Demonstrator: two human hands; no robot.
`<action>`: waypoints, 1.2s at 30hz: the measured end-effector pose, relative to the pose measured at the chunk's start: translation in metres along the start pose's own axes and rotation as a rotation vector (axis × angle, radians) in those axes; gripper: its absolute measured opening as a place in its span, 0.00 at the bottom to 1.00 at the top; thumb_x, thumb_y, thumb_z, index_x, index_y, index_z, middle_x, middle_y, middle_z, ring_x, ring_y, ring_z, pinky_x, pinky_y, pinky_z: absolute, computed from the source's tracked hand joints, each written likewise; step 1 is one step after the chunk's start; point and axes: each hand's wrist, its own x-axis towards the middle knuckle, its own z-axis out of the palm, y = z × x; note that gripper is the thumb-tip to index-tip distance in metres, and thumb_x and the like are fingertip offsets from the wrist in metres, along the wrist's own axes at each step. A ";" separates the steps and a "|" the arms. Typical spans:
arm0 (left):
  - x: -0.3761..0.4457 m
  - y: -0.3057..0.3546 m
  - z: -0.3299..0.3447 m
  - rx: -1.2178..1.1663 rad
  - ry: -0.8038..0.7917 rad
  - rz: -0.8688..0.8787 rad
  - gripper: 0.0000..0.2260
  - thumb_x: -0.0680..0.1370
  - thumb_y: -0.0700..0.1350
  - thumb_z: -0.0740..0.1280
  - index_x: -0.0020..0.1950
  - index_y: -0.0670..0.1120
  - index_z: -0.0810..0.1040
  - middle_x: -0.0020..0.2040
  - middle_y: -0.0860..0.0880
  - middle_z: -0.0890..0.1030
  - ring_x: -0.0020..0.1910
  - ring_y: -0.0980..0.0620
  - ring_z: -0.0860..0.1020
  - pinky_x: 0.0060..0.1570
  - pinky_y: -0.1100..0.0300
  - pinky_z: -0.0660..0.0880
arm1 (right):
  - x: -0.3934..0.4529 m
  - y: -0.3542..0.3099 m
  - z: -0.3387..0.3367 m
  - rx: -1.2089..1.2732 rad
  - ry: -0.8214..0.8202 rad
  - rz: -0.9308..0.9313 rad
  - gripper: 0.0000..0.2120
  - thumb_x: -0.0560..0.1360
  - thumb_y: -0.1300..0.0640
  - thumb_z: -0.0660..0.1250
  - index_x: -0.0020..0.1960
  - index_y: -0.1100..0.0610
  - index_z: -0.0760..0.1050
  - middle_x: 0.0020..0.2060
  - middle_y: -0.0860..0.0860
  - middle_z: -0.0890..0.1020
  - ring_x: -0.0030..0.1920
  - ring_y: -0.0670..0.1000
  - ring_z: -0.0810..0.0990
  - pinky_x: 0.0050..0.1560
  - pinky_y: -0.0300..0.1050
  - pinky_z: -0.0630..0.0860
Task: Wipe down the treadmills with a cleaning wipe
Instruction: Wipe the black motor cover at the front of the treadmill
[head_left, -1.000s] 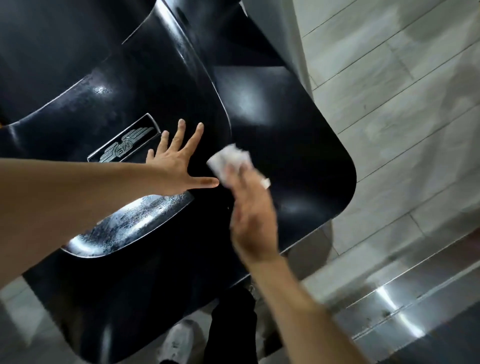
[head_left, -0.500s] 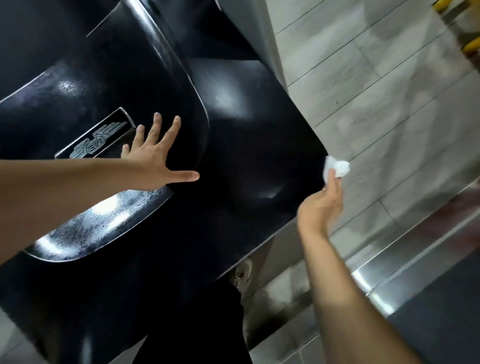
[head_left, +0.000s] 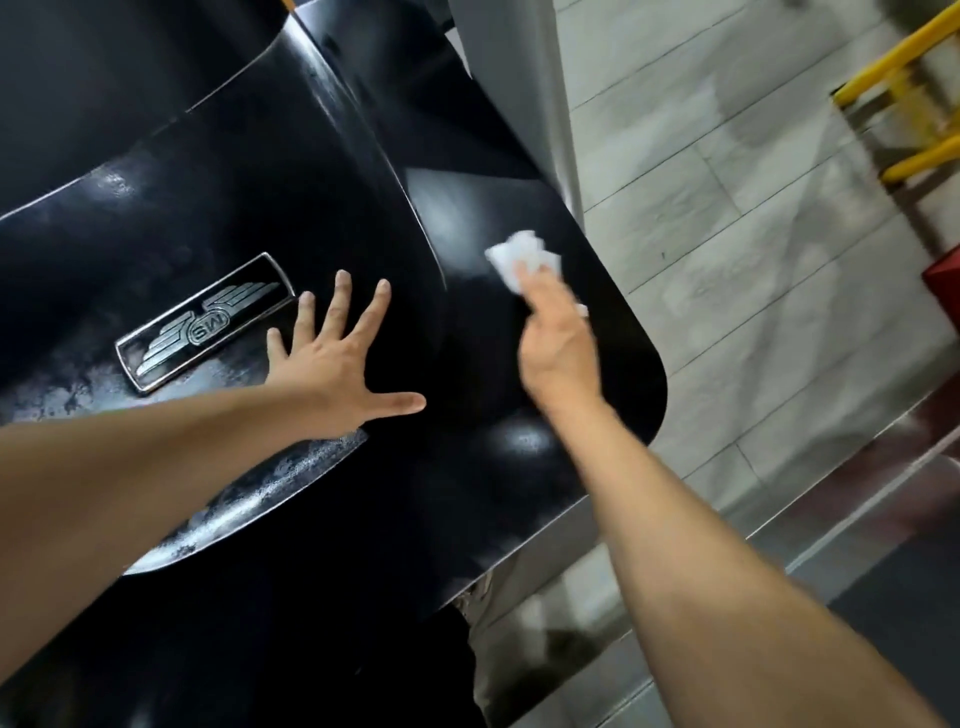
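Note:
A glossy black treadmill cover (head_left: 291, 171) fills the left and middle of the head view, with a silver winged badge (head_left: 205, 322) on it. My left hand (head_left: 337, 358) lies flat on the cover just right of the badge, fingers spread straight. My right hand (head_left: 558, 343) grips a crumpled white wipe (head_left: 519, 257) and presses it on the cover's right panel, near the rounded corner. Part of the wipe is hidden under my fingers.
Pale grey floor tiles (head_left: 753, 218) lie to the right of the cover. A shiny metal side rail (head_left: 779, 499) runs along the lower right. A yellow frame (head_left: 904, 93) and a red object (head_left: 945, 280) stand at the far right edge. A grey upright post (head_left: 519, 67) rises behind the cover.
My right hand swung out to the cover's right edge with the wipe, then came back onto the right panel. My left hand stayed flat on the cover.

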 end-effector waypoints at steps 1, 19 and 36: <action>0.001 -0.001 0.001 -0.004 0.004 0.005 0.57 0.65 0.77 0.67 0.74 0.69 0.25 0.79 0.55 0.25 0.80 0.41 0.32 0.77 0.32 0.42 | 0.012 0.012 -0.011 -0.023 0.033 0.163 0.27 0.76 0.68 0.52 0.71 0.58 0.75 0.69 0.58 0.75 0.70 0.58 0.73 0.70 0.38 0.62; 0.000 -0.006 0.010 -0.076 0.094 0.038 0.57 0.65 0.76 0.69 0.75 0.70 0.26 0.78 0.57 0.24 0.79 0.43 0.29 0.77 0.32 0.38 | 0.084 -0.028 0.020 0.074 -0.122 0.055 0.23 0.81 0.65 0.53 0.72 0.56 0.74 0.70 0.54 0.75 0.70 0.53 0.72 0.68 0.25 0.59; 0.094 -0.050 -0.068 -0.080 0.392 -0.127 0.44 0.72 0.75 0.59 0.82 0.64 0.44 0.84 0.47 0.43 0.82 0.39 0.47 0.79 0.39 0.50 | 0.099 -0.061 0.045 0.122 -0.331 -0.344 0.25 0.78 0.73 0.55 0.72 0.59 0.72 0.65 0.54 0.76 0.65 0.38 0.69 0.60 0.18 0.53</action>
